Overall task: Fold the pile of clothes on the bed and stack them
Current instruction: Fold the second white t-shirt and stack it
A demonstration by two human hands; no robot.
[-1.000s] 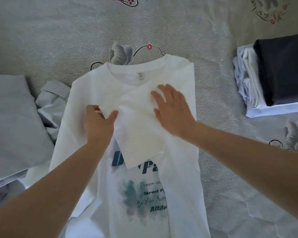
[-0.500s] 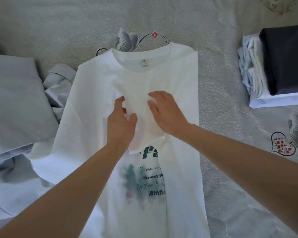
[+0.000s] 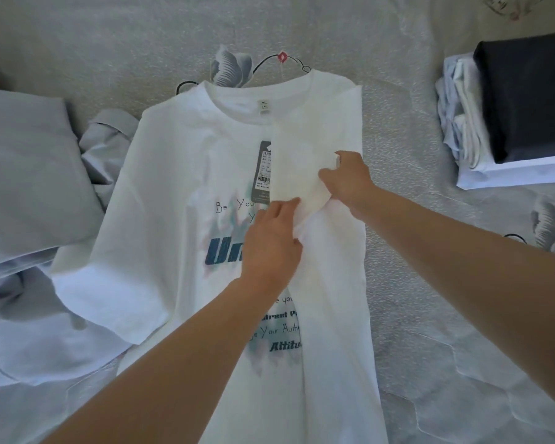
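Observation:
A white T-shirt with a teal and blue print lies face up on the bed, collar away from me. Its right side is folded in over the chest. The right sleeve lies doubled back on that fold. My right hand pinches the sleeve's outer edge. My left hand rests flat, fingers straight, on the lower end of the sleeve. A grey barcode tag shows on the chest beside the sleeve. A folded stack, white garments with a dark one on top, stands at the right.
Unfolded pale grey and light blue clothes are heaped at the left, one partly under the T-shirt's left sleeve. The bedspread is pale grey with flower prints.
The sleeve has been turned back from the chest's middle toward the right edge, uncovering the tag and more of the print. Both hands have shifted right with it.

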